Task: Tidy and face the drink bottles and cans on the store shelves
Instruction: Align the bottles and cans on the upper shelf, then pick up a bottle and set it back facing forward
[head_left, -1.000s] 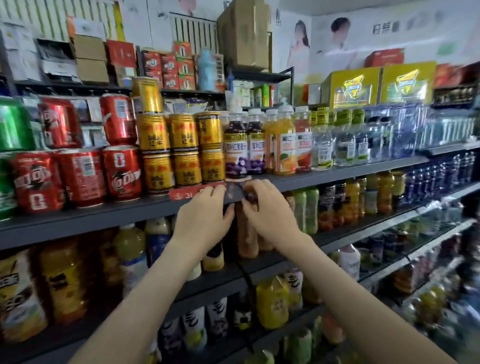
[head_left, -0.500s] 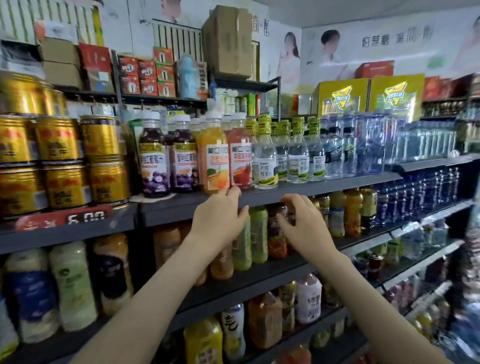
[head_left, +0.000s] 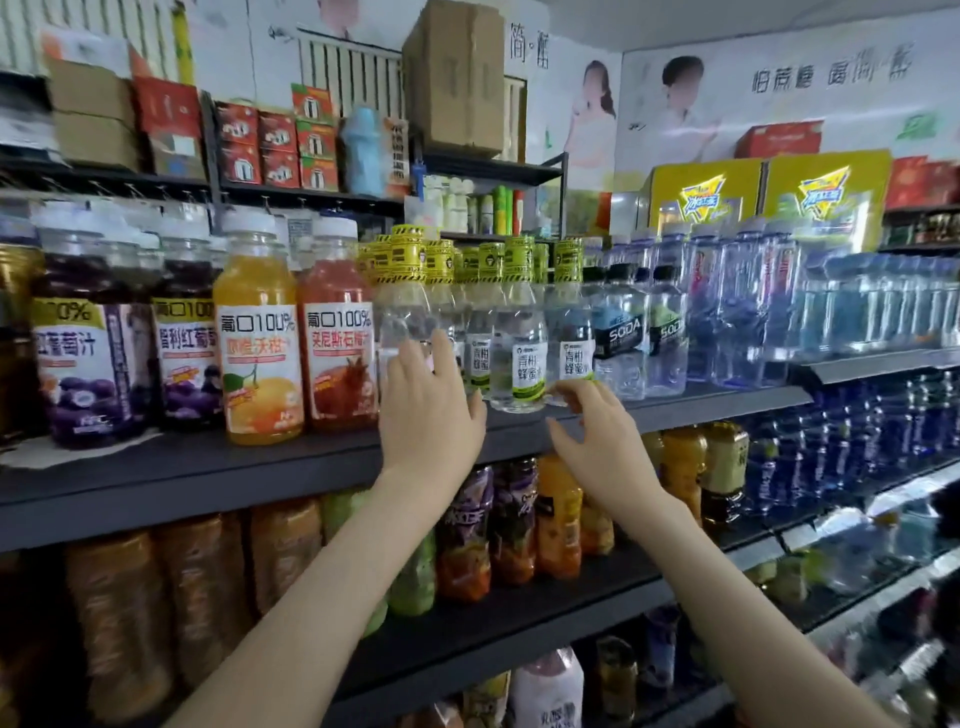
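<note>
**Head view.**

**Progress.** On the shelf (head_left: 208, 467) across mid-frame, the four juice bottles (head_left: 258, 332) at left stand upright with their labels to the front. They appear faced. Right of centre, three green-label bottles (head_left: 527, 364) show their labels forward, as do the soda bottles (head_left: 621, 332) beside them.

The exception is the end bottle (head_left: 402, 312), at the left of the yellow-capped row and just beside the red juice. It shows clear plastic and no label, so it is judged turned away and in need of rotating. The water bottles (head_left: 753, 312) at right are too blurred to assess. The lower bottles (head_left: 511, 519) beneath are partly hidden by the arms, and their facing is mixed or unclear. Judgement: this section is largely in order, one bottle is outstanding, and the lower shelves are not yet checked.

**Hands.** The left hand (head_left: 428, 415), at centre frame, is spread with its fingers straight up and its fingertips lying against the end bottle's lower body. It holds nothing.

The right hand (head_left: 592, 436), right of centre, is loosely cupped with the thumb apart. Its fingertips are at the base of the rightmost green-label bottle. Contact cannot be confirmed, and no grip is seen.
</note>
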